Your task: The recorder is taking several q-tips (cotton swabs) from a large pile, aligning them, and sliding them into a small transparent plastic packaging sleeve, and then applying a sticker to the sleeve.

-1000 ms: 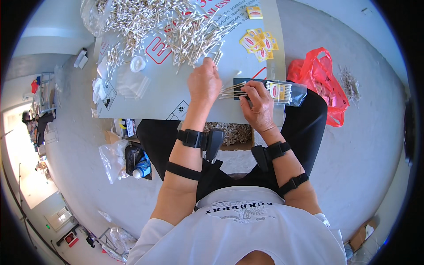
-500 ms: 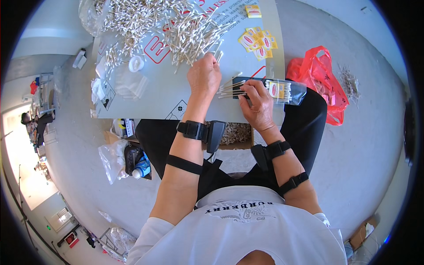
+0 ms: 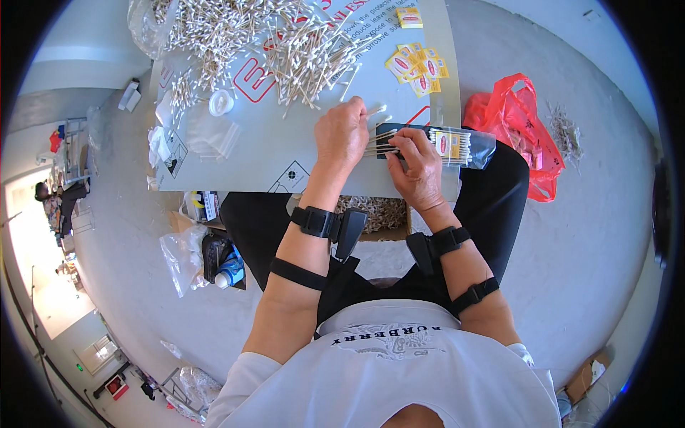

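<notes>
My left hand [image 3: 341,135] is closed, fingers pinched together. A cotton swab [image 3: 378,110] sticks out beyond its fingertips, the rest hidden by the hand. Beside it, my right hand [image 3: 417,170] is closed over a small bunch of cotton swabs [image 3: 378,148], pinning them with thumb and fingertips on a dark flat strip. Just right of these fingers lies a clear plastic bag [image 3: 482,150] holding a row of swabs and a yellow card [image 3: 448,145]. A large loose pile of cotton swabs [image 3: 310,60] spreads over the tabletop beyond my left hand.
Several yellow cards [image 3: 421,68] and a small yellow stack [image 3: 409,18] lie at the far right of the table [image 3: 271,167]. Clear bags [image 3: 214,135] and a white round lid [image 3: 220,103] are at left. A red plastic bag [image 3: 524,135] sits right of the table.
My left hand has drawn back from the swab pile, moving right and nearer to me with a cotton swab at its fingers. The right hand has stayed in place.
</notes>
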Demonstrator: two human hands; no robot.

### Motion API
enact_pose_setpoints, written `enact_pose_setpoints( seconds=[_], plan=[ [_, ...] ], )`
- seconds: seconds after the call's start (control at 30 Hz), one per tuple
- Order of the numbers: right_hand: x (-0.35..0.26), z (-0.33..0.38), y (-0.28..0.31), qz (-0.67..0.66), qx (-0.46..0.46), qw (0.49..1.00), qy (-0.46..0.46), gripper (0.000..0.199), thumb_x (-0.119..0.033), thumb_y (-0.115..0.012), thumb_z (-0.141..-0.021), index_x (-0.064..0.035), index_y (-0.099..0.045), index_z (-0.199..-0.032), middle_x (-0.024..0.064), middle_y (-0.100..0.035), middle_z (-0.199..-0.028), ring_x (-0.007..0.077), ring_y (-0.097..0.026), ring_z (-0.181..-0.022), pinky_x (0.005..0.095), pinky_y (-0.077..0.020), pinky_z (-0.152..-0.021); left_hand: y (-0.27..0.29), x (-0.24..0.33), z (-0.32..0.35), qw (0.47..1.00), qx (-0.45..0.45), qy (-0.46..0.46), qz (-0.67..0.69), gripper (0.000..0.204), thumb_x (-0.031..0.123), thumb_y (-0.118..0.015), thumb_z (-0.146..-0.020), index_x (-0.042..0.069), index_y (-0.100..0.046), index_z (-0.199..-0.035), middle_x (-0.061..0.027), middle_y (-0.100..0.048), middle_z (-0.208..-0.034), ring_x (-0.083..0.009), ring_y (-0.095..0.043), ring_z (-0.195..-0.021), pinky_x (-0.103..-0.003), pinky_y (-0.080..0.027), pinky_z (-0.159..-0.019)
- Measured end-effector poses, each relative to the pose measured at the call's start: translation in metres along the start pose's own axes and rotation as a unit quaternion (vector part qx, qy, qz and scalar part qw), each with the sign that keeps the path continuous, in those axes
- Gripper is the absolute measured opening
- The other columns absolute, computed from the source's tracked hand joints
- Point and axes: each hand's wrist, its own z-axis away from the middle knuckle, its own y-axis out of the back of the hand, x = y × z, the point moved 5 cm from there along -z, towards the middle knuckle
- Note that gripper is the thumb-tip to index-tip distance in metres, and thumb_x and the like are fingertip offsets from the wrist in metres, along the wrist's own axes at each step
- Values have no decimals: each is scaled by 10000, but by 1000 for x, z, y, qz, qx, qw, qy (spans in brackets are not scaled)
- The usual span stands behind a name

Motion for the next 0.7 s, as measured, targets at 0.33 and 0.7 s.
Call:
enact_pose_setpoints(
  seconds=[0.33, 0.7],
  plan=[
    [1, 0, 1, 1, 4, 1000, 3, 242, -13, -699, -716, -34, -626, -946, 117, -602, -1005, 324, -628, -869, 413, -524, -760, 15, -4, -20, 994, 84, 52, -48, 118, 149, -685, -820, 61, -654, -892, -158, -691, -822, -380, -666, -800, -466, -516, -705],
    [5, -1, 10, -86, 55, 993, -63, 181, 24, -672, -797, -11, -625, -968, 107, -617, -945, 270, -630, -819, 335, -524, -731, 12, 8, -14, 993, 15, -90, 73, 90, 105, -652, -853, 64, -572, -851, -136, -649, -741, -362, -647, -715, -454, -483, -614]
  ],
)
